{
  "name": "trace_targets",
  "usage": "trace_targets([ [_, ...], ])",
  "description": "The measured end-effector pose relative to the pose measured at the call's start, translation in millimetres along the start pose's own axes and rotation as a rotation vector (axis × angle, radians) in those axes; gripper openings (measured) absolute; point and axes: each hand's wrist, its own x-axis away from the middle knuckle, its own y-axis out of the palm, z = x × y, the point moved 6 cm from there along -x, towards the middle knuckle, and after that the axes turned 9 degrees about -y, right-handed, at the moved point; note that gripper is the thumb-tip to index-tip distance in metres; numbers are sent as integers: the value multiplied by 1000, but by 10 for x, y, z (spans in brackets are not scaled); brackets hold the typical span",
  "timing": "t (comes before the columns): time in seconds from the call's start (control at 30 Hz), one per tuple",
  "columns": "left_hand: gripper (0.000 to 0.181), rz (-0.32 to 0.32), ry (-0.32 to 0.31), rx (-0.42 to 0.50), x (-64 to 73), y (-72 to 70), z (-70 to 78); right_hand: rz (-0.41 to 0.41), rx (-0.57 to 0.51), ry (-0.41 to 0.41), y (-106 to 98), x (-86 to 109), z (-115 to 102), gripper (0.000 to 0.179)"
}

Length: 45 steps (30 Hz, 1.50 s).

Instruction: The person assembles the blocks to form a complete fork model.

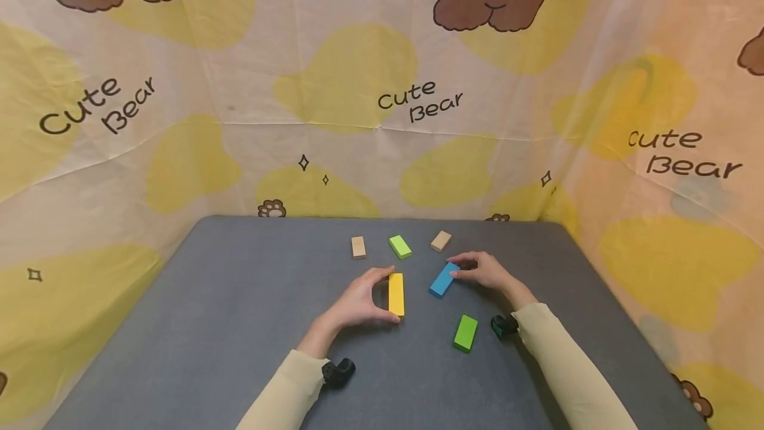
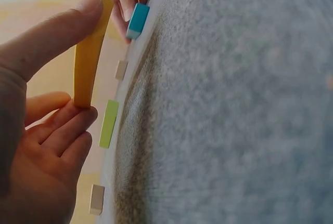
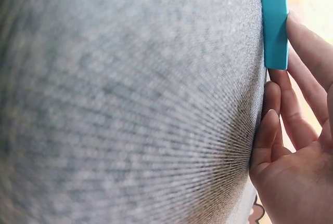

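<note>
My left hand (image 1: pixel 357 298) pinches a long yellow block (image 1: pixel 396 294) by its two ends, thumb at the near end and fingertips at the far end. In the left wrist view the yellow block (image 2: pixel 89 60) spans the gap between thumb and fingers. To its right, a blue block (image 1: pixel 442 280) lies slanted on the grey table. My right hand (image 1: pixel 486 272) holds that blue block near its far end, the thumb along its right side. The right wrist view shows part of the blue block (image 3: pixel 276 24) against the cloth, with curled fingers beside it.
A green block (image 1: pixel 465 332) lies nearer, below the blue one. Farther back are a wooden block (image 1: pixel 358 247), a light green block (image 1: pixel 400 246) and another wooden block (image 1: pixel 441 241). A printed curtain (image 1: pixel 334 85) hangs behind and beside the grey table (image 1: pixel 227 324).
</note>
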Motion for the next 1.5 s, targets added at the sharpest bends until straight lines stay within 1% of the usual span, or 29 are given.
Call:
trace_targets([
  [0.13, 101, 0, 2, -3, 6, 11, 21, 0, -5, 6, -2, 2, 5, 42],
  [0.3, 101, -11, -16, -16, 18, 37, 36, 0, -10, 13, -4, 5, 18, 42],
  [0.4, 100, -13, -29, -9, 29, 45, 45, 0, -13, 11, -4, 3, 24, 41],
  [0.9, 99, -36, -8, -24, 83, 89, 137, -7, -3, 4, 5, 2, 29, 41],
  [1.17, 99, -69, -17, -45, 116, 147, 178, 0, 5, 19, 0, -7, 33, 41],
  [1.5, 99, -82, -4, -81, 157, 212, 225, 2, -2, 19, 6, -5, 33, 41],
])
